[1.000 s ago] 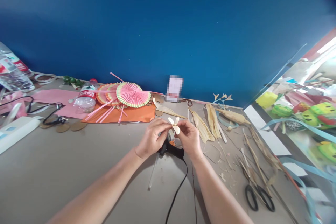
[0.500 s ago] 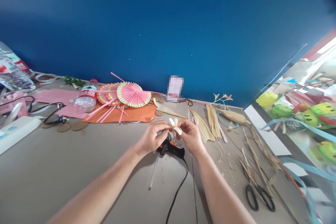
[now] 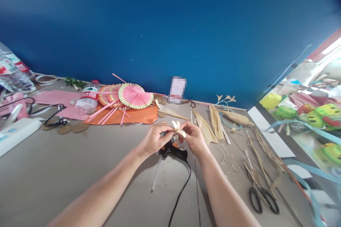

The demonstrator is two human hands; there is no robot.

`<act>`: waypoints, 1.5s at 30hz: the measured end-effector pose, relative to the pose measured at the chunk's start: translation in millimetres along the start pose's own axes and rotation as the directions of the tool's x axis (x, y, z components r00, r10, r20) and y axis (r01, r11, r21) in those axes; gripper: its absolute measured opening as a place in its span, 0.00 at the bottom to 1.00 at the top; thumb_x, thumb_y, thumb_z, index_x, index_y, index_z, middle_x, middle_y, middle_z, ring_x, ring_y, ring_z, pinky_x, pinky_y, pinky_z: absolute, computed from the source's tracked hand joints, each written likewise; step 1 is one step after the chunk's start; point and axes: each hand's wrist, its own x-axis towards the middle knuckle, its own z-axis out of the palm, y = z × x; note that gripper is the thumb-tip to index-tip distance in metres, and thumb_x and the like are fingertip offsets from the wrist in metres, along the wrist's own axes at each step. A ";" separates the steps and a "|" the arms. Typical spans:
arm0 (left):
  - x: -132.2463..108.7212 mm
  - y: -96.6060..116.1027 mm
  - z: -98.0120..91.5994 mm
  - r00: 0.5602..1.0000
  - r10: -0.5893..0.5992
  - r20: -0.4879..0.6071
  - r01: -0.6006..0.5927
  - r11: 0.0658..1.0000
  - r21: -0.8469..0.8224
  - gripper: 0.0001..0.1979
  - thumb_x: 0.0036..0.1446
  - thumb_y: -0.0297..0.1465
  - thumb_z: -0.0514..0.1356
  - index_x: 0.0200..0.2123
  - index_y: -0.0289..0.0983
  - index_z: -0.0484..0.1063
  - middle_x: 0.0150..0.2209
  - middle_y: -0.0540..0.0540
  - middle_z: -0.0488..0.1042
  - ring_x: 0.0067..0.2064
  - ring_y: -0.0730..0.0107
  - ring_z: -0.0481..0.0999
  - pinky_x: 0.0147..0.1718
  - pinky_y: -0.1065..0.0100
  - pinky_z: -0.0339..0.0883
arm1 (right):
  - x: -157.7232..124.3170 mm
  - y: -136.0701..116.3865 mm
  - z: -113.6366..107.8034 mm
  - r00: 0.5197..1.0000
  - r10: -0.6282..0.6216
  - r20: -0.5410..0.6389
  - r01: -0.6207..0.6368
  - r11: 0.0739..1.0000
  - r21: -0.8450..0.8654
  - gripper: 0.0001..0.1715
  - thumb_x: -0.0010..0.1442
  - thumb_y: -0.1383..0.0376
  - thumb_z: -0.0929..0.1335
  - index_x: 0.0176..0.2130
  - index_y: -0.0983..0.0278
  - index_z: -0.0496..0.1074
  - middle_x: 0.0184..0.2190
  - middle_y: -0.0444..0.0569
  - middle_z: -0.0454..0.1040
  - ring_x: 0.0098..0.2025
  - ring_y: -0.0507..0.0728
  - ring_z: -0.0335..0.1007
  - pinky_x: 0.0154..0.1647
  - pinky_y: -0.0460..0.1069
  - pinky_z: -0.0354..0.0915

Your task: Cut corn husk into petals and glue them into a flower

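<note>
Between my two hands is a small cream flower with several curled petals (image 3: 181, 133). My left hand (image 3: 157, 137) pinches it from the left, thumb and forefinger together at its base. On the other side my right hand (image 3: 195, 138) has its fingertips closed on the petals. A black glue gun (image 3: 174, 151) with orange parts lies on the table just below the flower, its front partly hidden by the hands. A clear glue stick (image 3: 156, 175) sticks out of it, and a black cable runs toward the near edge.
Dried husks (image 3: 205, 127) and black-handled scissors (image 3: 263, 198) lie to the right. Pleated pink fans (image 3: 135, 95) rest on orange material at the back left, beside a bottle (image 3: 87, 99). A white power strip (image 3: 18, 133) is far left. A blue wall (image 3: 170, 35) stands behind.
The flower's petals have shifted slightly, with the right-hand petal turned a little further outward. Both hands stay in nearly the same place.
</note>
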 end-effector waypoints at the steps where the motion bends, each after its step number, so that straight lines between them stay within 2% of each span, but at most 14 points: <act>1: 0.1 -0.2 0.0 1.000 -0.003 0.000 0.003 1.000 -0.005 0.08 0.52 0.28 0.54 0.28 0.34 0.73 0.23 0.47 0.70 0.27 0.73 0.69 0.27 0.73 0.62 | -0.1 0.0 -0.3 1.000 0.002 0.005 -0.002 1.000 0.007 0.14 0.43 0.60 0.72 0.24 0.64 0.65 0.17 0.38 0.65 0.15 0.46 0.59 0.17 0.42 0.57; 10: 1.3 6.2 -1.2 0.998 -0.066 -0.014 0.064 0.994 -0.083 0.06 0.50 0.26 0.57 0.23 0.35 0.71 0.22 0.49 0.69 0.27 0.74 0.67 0.29 0.73 0.61 | -1.0 -1.4 -0.4 0.999 0.011 0.041 -0.012 1.000 0.026 0.11 0.44 0.64 0.72 0.25 0.65 0.66 0.17 0.38 0.65 0.16 0.45 0.59 0.18 0.41 0.57; 15: 1.6 3.9 0.6 0.991 -0.133 0.026 0.135 0.974 -0.181 0.07 0.51 0.29 0.56 0.24 0.34 0.70 0.24 0.49 0.68 0.29 0.74 0.67 0.30 0.73 0.60 | -1.0 -2.3 -0.3 0.999 0.006 0.039 -0.007 0.999 0.037 0.10 0.44 0.65 0.72 0.25 0.65 0.66 0.17 0.38 0.66 0.16 0.45 0.59 0.17 0.41 0.57; 22: 0.4 -4.9 4.3 0.934 -0.311 0.176 0.356 0.843 -0.403 0.09 0.51 0.34 0.57 0.25 0.33 0.69 0.23 0.50 0.66 0.27 0.74 0.65 0.27 0.74 0.59 | -0.2 -1.6 -0.3 1.000 0.005 0.012 -0.005 1.000 -0.014 0.11 0.44 0.65 0.72 0.23 0.65 0.65 0.15 0.37 0.64 0.15 0.45 0.58 0.16 0.41 0.56; 28: 1.9 -0.5 4.2 0.932 -0.315 0.179 0.363 0.799 -0.480 0.08 0.49 0.34 0.58 0.26 0.34 0.69 0.25 0.51 0.68 0.27 0.75 0.66 0.26 0.74 0.59 | 0.8 -3.2 0.7 0.999 0.008 -0.043 -0.011 0.996 -0.091 0.12 0.41 0.66 0.72 0.23 0.64 0.64 0.15 0.37 0.64 0.14 0.45 0.57 0.14 0.40 0.55; 39: 2.6 -2.0 4.6 0.950 -0.272 0.156 0.313 0.852 -0.420 0.08 0.51 0.33 0.56 0.28 0.34 0.68 0.27 0.51 0.66 0.30 0.74 0.64 0.31 0.75 0.59 | 1.7 -2.5 0.8 0.997 0.000 -0.083 -0.014 0.984 -0.177 0.13 0.40 0.64 0.72 0.23 0.65 0.64 0.15 0.37 0.62 0.14 0.44 0.54 0.13 0.40 0.54; 45: 0.3 -6.6 4.1 0.938 -0.291 0.187 0.339 0.881 -0.331 0.11 0.52 0.35 0.55 0.27 0.33 0.69 0.25 0.50 0.66 0.29 0.73 0.64 0.30 0.74 0.58 | 2.5 -0.9 0.6 0.994 -0.039 -0.102 0.014 0.972 -0.236 0.15 0.39 0.62 0.73 0.22 0.64 0.63 0.16 0.38 0.61 0.16 0.45 0.52 0.13 0.40 0.53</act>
